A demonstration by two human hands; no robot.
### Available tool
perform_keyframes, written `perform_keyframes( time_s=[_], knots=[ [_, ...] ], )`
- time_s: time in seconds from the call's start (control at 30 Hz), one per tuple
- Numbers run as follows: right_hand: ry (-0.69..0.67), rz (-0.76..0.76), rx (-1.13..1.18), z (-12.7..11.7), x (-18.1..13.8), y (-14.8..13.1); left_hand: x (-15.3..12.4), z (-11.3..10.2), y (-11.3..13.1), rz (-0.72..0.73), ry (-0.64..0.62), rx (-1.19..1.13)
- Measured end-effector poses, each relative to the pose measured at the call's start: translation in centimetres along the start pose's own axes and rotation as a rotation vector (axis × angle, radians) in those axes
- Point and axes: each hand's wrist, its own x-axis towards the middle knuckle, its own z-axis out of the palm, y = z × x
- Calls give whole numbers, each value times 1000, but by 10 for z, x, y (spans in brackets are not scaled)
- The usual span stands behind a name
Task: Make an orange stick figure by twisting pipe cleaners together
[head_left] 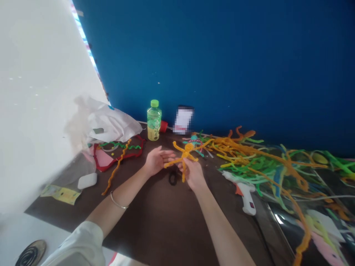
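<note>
An orange pipe-cleaner figure [187,150] with several thin arms spreading from its middle is held above the table, pinched in the fingers of my right hand [194,174]. To its left, my left hand [155,162] is open, palm turned inward and fingers stretched toward the figure. One orange arm passes by the left fingertips; whether they touch it, I cannot tell. Beneath the hands a small black ring-shaped item [172,178] lies on the dark brown table [166,221].
Right of the hands are a white glue gun [245,194] and a heap of orange and green pipe cleaners [257,159]. Behind stand a green-capped bottle [154,122] and a phone [183,120]. On the left lie a white plastic bag [116,123], a white case [87,181] and a wavy orange strip [116,170].
</note>
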Motion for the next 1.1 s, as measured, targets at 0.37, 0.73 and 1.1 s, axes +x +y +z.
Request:
perform_keyframes(
  time_s=[0.37,0.73,1.1],
  knots=[
    [-57,-129,-324,-5,-2,4,6,-2,-15,148,-3,358],
    [-93,-162,-531,-4,-5,-2,8,-2,-12,190,55,304],
    [-246,-369,-721,-28,7,-11,7,-3,-9,123,-2,213]
  ],
)
